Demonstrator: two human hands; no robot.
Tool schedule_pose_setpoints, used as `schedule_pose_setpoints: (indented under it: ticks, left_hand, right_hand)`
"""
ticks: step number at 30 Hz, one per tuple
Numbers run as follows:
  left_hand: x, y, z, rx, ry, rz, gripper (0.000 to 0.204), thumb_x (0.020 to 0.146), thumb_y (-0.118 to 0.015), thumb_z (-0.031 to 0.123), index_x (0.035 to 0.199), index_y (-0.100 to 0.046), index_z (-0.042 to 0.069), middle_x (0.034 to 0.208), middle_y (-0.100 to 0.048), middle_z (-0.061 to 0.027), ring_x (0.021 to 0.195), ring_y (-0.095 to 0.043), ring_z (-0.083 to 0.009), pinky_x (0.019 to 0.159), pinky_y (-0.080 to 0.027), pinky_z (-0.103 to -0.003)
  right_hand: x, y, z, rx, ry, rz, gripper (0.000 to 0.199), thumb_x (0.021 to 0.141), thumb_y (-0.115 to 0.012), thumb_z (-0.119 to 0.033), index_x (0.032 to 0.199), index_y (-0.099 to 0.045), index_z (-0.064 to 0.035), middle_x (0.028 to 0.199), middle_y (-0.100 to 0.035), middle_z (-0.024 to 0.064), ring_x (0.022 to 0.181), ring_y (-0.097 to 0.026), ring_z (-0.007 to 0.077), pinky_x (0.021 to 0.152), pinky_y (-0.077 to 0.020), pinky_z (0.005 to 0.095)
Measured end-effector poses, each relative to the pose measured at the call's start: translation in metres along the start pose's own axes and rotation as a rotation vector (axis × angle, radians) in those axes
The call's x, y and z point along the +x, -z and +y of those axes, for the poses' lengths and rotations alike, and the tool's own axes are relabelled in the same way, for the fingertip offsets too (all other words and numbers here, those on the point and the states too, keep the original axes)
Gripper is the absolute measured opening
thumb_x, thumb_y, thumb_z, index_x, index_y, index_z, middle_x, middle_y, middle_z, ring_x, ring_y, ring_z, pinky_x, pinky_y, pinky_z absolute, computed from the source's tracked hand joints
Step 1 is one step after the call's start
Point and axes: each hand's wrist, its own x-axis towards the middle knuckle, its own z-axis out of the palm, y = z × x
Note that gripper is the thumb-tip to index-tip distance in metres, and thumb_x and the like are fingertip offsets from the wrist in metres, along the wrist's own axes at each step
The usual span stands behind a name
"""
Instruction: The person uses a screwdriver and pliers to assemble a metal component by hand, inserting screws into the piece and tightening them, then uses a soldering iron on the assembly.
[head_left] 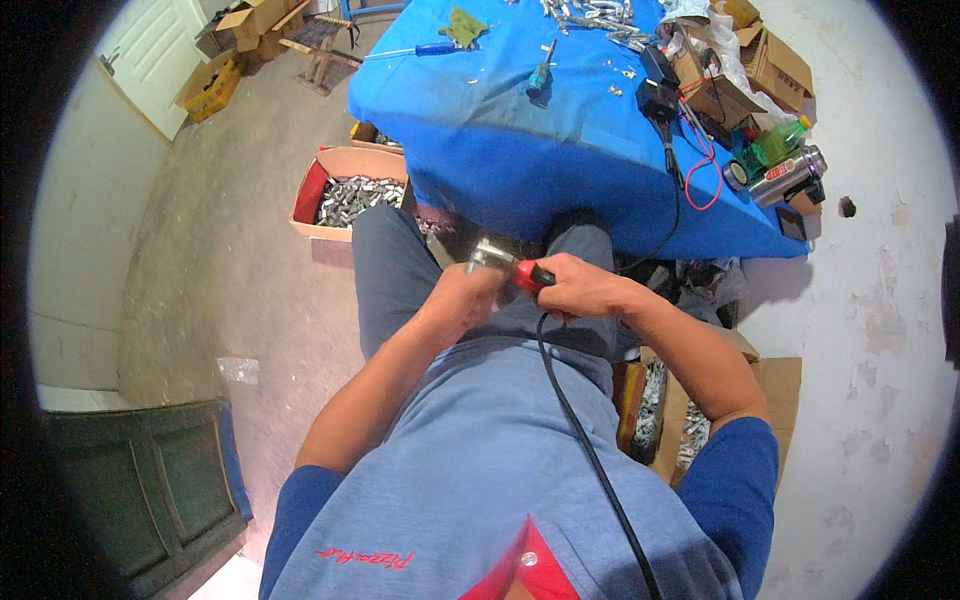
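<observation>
Over my lap, my right hand (pixel 582 288) is wrapped round a red and black corded power tool (pixel 530 276). A black cord (pixel 590 450) hangs from the tool and runs down across my shirt. The tool's front end meets a silver metal part (pixel 491 256), which my left hand (pixel 460 301) grips. Motion smears the left fingers and the part, so its exact kind does not show. Both hands are close together, just in front of the near edge of the blue-covered table (pixel 500 170).
On the table lie a blue-handled screwdriver (pixel 435 49), a teal-handled screwdriver (pixel 541 78), a green cloth (pixel 464 28), loose metal parts (pixel 600 15) and a steel flask (pixel 785 178). A carton (pixel 300 205) of metal pieces stands at left, another box (pixel 775 400) at right.
</observation>
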Motion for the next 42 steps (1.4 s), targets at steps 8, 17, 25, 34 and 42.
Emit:
schedule_pose_setpoints:
  ticks: [8,17,25,34,42]
  left_hand:
    - [-0.017,-0.009,0.011,0.118,0.025,-0.18,0.026,0.086,-0.062,0.023,0.067,-0.048,0.012,0.053,-0.04,0.0039,0.042,-0.033,-0.0065,0.04,-0.023,-0.025]
    - [0.01,-0.019,-0.008,0.086,0.056,0.061,0.029,0.088,-0.058,0.022,0.064,-0.044,0.015,0.054,-0.034,0.0071,0.043,-0.029,-0.0062,0.041,-0.02,-0.025]
    - [-0.038,-0.032,0.035,0.147,-0.066,-0.106,0.029,0.088,-0.057,0.019,0.063,-0.044,0.015,0.055,-0.036,0.0056,0.044,-0.029,-0.0052,0.04,-0.02,-0.025]
    - [0.022,0.019,-0.048,0.316,-0.28,-0.134,0.014,0.085,-0.061,0.021,0.076,-0.058,0.011,0.059,-0.041,0.0061,0.047,-0.033,-0.006,0.042,-0.024,-0.025]
    - [-0.01,0.012,-0.003,-0.031,-0.091,-0.09,0.028,0.091,-0.06,0.014,0.069,-0.043,0.016,0.055,-0.035,0.0069,0.044,-0.032,-0.0054,0.041,-0.023,-0.024]
  right_hand:
    - [-0.038,-0.009,0.003,0.662,-0.072,-0.226,0.024,0.073,-0.061,-0.01,0.095,-0.057,-0.0009,0.073,-0.058,0.0054,0.058,-0.059,0.0142,0.05,-0.0476,0.0293]
    - [-0.005,-0.022,0.042,-1.023,0.305,0.779,0.035,0.074,-0.064,-0.006,0.107,-0.053,-0.0044,0.092,-0.058,0.0192,0.085,-0.062,0.0319,0.069,-0.049,0.0391]
    - [-0.045,-0.003,-0.023,0.618,-0.006,-0.166,0.023,0.073,-0.057,-0.009,0.093,-0.057,0.0005,0.071,-0.059,0.0069,0.056,-0.058,0.0155,0.048,-0.0449,0.0292]
    - [-0.065,-0.006,-0.04,0.639,0.145,-0.596,0.031,0.074,-0.058,-0.012,0.102,-0.06,0.0014,0.084,-0.065,0.0089,0.066,-0.064,0.0172,0.057,-0.0524,0.0308]
    - [-0.016,0.021,0.014,0.473,-0.077,0.238,0.036,0.073,-0.052,-0.008,0.107,-0.057,0.0007,0.092,-0.063,0.0091,0.079,-0.062,0.018,0.072,-0.0495,0.0311]
